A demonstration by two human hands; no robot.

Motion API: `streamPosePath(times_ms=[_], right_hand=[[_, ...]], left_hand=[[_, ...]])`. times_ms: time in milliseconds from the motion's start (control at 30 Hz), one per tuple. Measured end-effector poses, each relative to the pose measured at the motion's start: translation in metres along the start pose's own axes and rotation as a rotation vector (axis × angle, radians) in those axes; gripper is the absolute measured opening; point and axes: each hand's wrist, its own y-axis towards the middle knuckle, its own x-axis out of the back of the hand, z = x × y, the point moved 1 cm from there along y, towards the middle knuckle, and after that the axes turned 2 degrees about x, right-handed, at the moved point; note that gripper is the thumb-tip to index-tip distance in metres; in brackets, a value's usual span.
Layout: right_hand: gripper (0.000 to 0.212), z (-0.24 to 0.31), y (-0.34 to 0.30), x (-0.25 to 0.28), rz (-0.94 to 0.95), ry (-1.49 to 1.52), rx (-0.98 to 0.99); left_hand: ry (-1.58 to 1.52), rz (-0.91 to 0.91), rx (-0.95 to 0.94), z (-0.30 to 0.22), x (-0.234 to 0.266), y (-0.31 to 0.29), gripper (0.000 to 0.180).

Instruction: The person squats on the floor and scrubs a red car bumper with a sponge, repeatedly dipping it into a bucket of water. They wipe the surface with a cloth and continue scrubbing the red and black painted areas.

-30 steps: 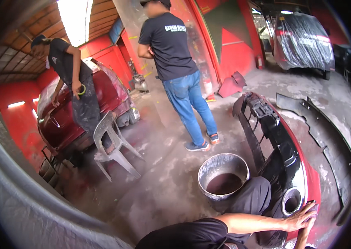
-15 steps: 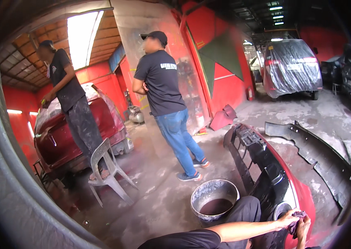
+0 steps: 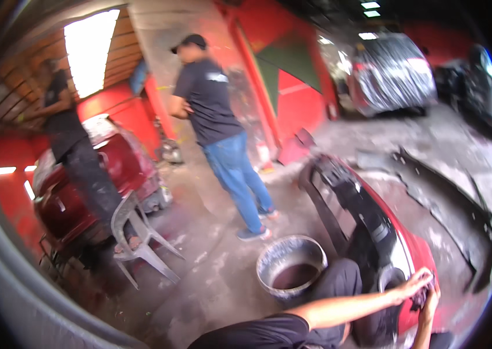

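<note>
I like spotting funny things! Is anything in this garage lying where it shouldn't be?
Yes. A red car bumper lies on the wet concrete floor, off any car, with both hands, left hand and right hand, on its near end. A long black trim piece also lies loose beside it.

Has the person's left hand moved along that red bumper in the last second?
Cannot tell for sure. The left hand lies on the red bumper near its round opening, as before; the head camera swung, so the shift against the metal bucket may be only apparent.
</note>
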Motion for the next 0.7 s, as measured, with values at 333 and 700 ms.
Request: streamPosePath(times_ms=[333, 700], right_hand=[[0.056, 0.030, -0.009, -0.011, -0.139, -0.362, 0.052], [0.061, 0.018, -0.046, 0.039, -0.276, -0.709, -0.109]], left_hand=[[-0.263, -0.215, 0.161, 0.010, 0.014, 0.015, 0.035], [-0.104, -0.168, 0.083, -0.027, 0.113, 0.058, 0.026]])
